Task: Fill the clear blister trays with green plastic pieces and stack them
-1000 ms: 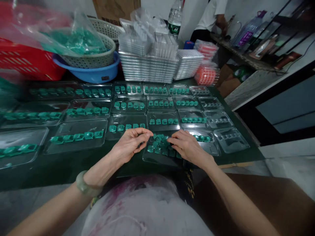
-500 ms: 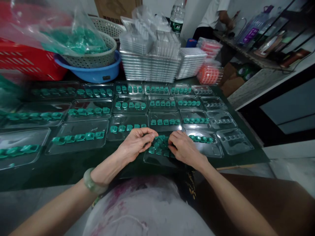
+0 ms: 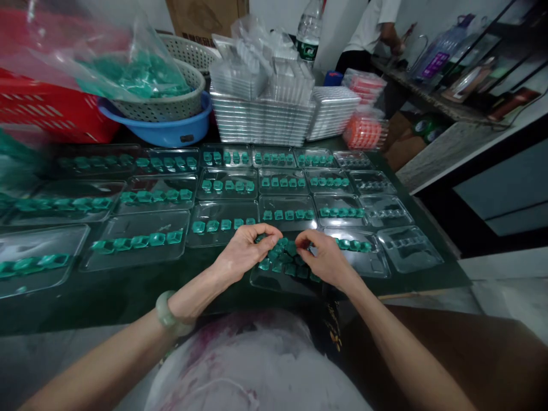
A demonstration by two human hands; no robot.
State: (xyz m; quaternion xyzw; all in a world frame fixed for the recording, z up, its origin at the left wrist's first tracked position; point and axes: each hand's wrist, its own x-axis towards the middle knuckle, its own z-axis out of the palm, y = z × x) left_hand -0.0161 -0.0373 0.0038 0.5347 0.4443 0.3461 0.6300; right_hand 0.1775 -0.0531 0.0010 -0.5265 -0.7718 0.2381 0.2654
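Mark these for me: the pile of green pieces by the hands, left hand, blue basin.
Pile of green pieces (image 3: 282, 253): head view, middle of the pile.
Left hand (image 3: 243, 254): head view, back of the hand.
Blue basin (image 3: 160, 133): head view, front outer wall.

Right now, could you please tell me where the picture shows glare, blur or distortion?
Head view: glare streaks the stacked clear trays; the green mass at the left edge is blurred; the dark-framed panel at right slants, perhaps from lens distortion; left hand and right hand look fairly sharp.

Bare forearms (image 3: 402, 345), pale green rounded bangle (image 3: 165, 314) on left wrist (image 3: 194, 291), greyish-white top (image 3: 265, 371), purplish-pink patches (image 3: 210, 341)
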